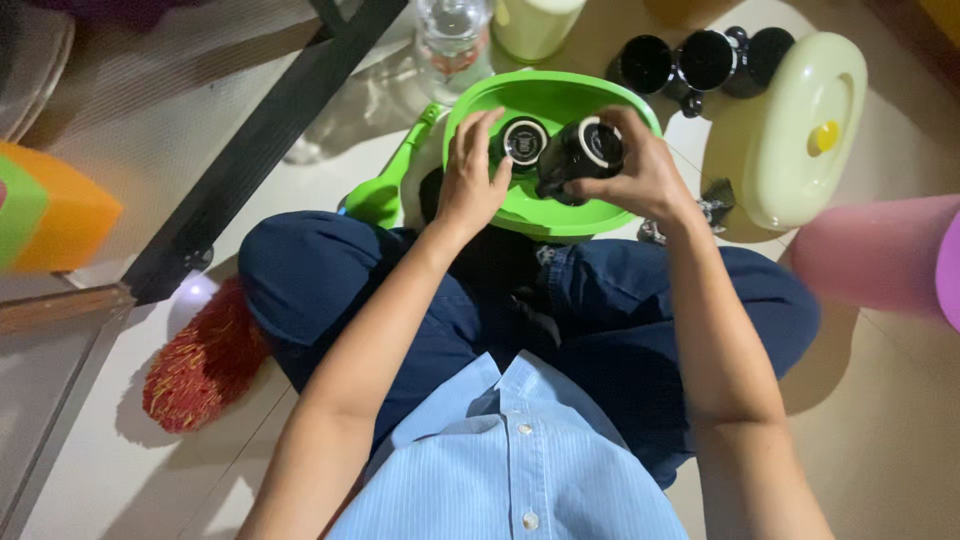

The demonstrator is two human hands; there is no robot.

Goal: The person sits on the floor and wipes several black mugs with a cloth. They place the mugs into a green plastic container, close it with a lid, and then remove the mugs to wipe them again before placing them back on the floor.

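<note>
My right hand (640, 175) gripped a black jar (580, 155) lying sideways over the green basin (560, 215) — my left hand's (470, 180) spread fingers touched its neighbour, the second black jar (523, 140).

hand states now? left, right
Left hand: fingers on a small black cup in the green basin; full grip cannot be told.
Right hand: closed on black cup.

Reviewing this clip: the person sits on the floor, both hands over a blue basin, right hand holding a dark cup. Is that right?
Not quite. The basin is green, not blue, as the head view shows. The rest stands: the person sits on the floor, both hands over it, right hand holding a dark cup, left hand alongside.
</note>
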